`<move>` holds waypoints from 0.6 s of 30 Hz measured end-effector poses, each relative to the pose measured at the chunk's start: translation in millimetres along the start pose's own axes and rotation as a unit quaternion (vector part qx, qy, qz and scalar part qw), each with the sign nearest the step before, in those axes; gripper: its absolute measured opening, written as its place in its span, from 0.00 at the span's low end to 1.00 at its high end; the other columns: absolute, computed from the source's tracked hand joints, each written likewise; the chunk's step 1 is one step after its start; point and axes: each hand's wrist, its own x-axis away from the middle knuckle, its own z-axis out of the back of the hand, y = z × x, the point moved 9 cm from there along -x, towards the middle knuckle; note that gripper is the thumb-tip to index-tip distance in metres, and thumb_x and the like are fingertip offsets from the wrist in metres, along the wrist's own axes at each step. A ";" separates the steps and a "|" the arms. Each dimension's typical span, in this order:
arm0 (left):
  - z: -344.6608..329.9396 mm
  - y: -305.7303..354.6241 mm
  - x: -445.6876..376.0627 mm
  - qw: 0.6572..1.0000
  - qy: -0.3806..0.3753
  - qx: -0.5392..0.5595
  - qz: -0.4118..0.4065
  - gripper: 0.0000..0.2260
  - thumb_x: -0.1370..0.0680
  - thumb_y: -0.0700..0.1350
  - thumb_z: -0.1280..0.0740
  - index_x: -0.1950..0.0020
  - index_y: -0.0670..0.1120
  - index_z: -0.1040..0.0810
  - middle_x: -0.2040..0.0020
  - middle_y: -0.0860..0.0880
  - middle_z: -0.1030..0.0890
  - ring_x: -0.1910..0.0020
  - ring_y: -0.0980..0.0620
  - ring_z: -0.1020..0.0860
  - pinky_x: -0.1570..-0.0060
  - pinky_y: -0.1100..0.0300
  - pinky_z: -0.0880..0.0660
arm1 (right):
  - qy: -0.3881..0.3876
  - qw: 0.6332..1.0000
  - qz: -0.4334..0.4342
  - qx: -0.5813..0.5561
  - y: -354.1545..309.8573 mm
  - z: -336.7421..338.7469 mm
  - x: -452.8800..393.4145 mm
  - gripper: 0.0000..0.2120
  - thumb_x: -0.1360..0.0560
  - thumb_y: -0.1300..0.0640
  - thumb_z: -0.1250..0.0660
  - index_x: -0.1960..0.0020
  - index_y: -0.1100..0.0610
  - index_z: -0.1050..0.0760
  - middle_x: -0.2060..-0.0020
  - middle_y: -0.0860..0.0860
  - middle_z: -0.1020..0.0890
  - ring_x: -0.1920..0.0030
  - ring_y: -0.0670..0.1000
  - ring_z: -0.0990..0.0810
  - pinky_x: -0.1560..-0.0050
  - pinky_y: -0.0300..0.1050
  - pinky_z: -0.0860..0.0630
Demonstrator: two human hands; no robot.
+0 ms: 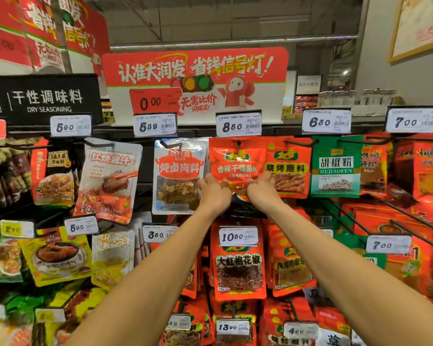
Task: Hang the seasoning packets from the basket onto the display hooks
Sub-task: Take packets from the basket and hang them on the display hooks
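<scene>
Gripping red seasoning packet [236,166] on hook [239,144], left hand [214,193], right hand [261,192]

Between left hand [214,193] and right hand [261,192]: red packet [236,162], green-and-yellow logo, white lettering. Just right of the right hand: second red packet [289,168], yellow lettering, orange-brown skewer picture. Further right: green packet [335,167], white label panel, pale peppercorn picture. Just left of the left hand: white-and-blue packet [179,176], red pot-shaped emblem, brown food photo. Further left: pale grey packet [109,179], red lettering, red braised-meat picture. Below the hands: red packet [238,265], black lettering on a pale yellow band, speckled dark-red window. Above the hands: white price tags [238,124] with black numerals; red-and-white sign [195,83], white lettering, traffic-light graphic in red, amber, green.
</scene>
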 end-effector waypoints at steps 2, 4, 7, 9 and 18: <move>-3.8 -4.1 0.2 1.000 -0.023 -0.002 -0.005 0.21 0.15 0.48 0.44 0.24 0.46 0.43 0.27 0.42 0.38 0.27 0.40 0.38 0.27 0.44 0.39 | -0.016 1.000 -0.003 -0.014 1.8 -4.7 -1.9 0.24 0.17 0.56 0.44 0.25 0.65 0.46 0.25 0.63 0.38 0.24 0.64 0.39 0.25 0.55 0.40; -5.9 -4.4 0.2 0.998 -0.051 0.023 -0.009 0.22 0.15 0.48 0.45 0.22 0.47 0.47 0.26 0.43 0.37 0.27 0.41 0.36 0.28 0.46 0.37 | -0.046 0.999 -0.009 -0.022 1.7 -9.8 -0.5 0.23 0.16 0.55 0.45 0.26 0.64 0.44 0.26 0.61 0.35 0.25 0.62 0.36 0.28 0.52 0.37; -0.8 0.7 4.1 0.997 -0.073 0.038 -0.006 0.21 0.14 0.47 0.45 0.22 0.47 0.47 0.28 0.43 0.30 0.29 0.42 0.31 0.33 0.49 0.33 | -0.070 0.997 -0.025 -0.028 0.7 -10.0 3.2 0.23 0.16 0.53 0.45 0.26 0.63 0.44 0.27 0.61 0.32 0.28 0.61 0.32 0.33 0.50 0.34; 4.6 4.8 10.2 0.996 -0.084 0.031 -0.002 0.22 0.14 0.49 0.45 0.22 0.47 0.46 0.29 0.43 0.28 0.30 0.41 0.29 0.37 0.51 0.31 | -0.078 0.996 -0.023 -0.044 -1.0 -5.6 6.0 0.24 0.16 0.51 0.43 0.25 0.61 0.42 0.29 0.60 0.29 0.29 0.61 0.29 0.31 0.51 0.33; 38.0 3.1 30.9 0.997 -0.066 0.036 -0.022 0.13 0.19 0.53 0.33 0.40 0.45 0.22 0.40 0.46 0.17 0.45 0.49 0.19 0.40 0.49 0.23 | -0.041 0.995 0.001 -0.088 20.7 36.8 19.1 0.14 0.20 0.48 0.33 0.38 0.55 0.22 0.50 0.50 0.18 0.49 0.51 0.19 0.42 0.57 0.20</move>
